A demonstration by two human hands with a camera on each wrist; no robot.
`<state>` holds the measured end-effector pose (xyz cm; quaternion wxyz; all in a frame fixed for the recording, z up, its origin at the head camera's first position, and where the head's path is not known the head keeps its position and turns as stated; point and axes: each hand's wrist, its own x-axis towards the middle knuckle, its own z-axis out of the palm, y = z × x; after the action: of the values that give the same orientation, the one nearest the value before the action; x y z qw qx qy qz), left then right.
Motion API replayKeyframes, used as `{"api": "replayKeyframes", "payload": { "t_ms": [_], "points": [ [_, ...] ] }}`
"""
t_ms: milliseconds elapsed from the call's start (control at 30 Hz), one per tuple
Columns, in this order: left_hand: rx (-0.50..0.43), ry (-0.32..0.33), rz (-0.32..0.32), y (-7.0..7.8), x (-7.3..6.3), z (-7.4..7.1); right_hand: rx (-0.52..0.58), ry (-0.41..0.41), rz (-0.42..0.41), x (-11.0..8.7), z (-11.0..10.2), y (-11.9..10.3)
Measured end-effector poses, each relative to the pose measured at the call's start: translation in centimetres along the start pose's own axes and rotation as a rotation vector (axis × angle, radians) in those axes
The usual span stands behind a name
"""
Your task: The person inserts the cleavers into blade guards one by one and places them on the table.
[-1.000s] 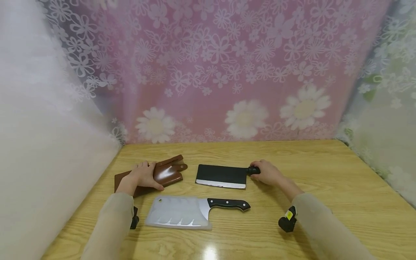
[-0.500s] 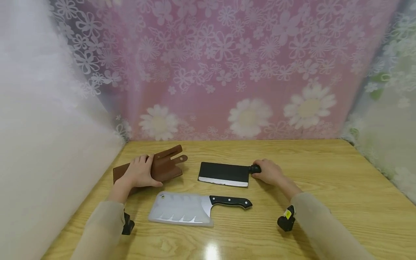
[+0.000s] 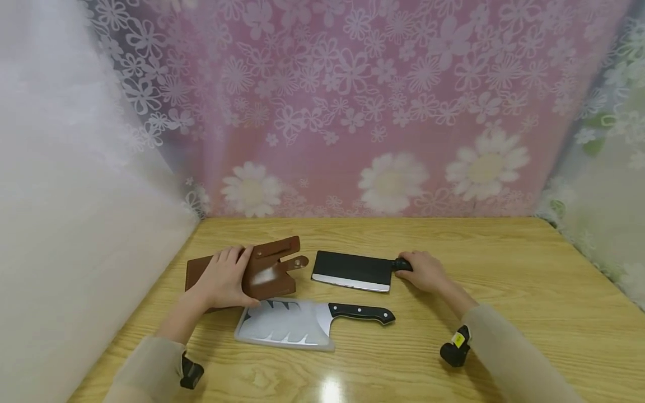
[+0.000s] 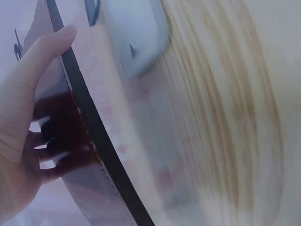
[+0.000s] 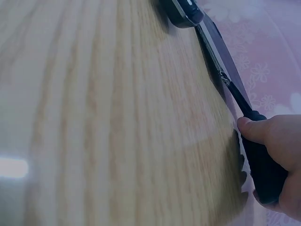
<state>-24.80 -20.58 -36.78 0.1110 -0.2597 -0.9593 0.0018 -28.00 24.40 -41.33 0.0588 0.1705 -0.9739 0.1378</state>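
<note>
My left hand [image 3: 224,280] grips a brown leather knife sheath [image 3: 269,279] across its width. In the left wrist view the thumb lies over the sheath's near edge and the fingers spread over its face. The sheath is tilted, its snap strap pointing right. My right hand [image 3: 423,271] holds the black handle [image 5: 263,169] of a dark-bladed cleaver [image 3: 355,270], whose bright cutting edge faces me. Nearer to me lies a second cleaver [image 3: 284,324], its blade in a translucent guard and its handle [image 3: 360,312] black with rivets.
The wooden table [image 3: 383,364] carries all of these. A floral pink curtain [image 3: 322,140] hangs behind it, with pale sheets at the left [image 3: 101,196] and right. A black camera [image 3: 456,347] is worn on the right wrist, another [image 3: 191,372] on the left.
My left hand has shifted the sheath slightly right and towards me over the last half second, its thumb now by the covered cleaver's corner. The right hand keeps its hold, little changed.
</note>
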Motion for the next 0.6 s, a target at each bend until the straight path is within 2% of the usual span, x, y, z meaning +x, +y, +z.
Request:
{"api": "replayKeyframes", "payload": {
  "t_ms": [100, 300, 600],
  "points": [
    [0.003, 0.019, 0.04, 0.9, 0.1, -0.4, 0.007, 0.038, -0.013, -0.5, -0.2, 0.0],
    [0.002, 0.011, 0.088, 2.6, 0.8, -0.7, 0.023, 0.091, -0.038, -1.8, -1.3, 0.6],
    [0.063, 0.019, 0.121, 4.1, 1.9, -0.7, 0.039, 0.149, -0.032, -4.0, -4.5, 0.6]
  ]
}}
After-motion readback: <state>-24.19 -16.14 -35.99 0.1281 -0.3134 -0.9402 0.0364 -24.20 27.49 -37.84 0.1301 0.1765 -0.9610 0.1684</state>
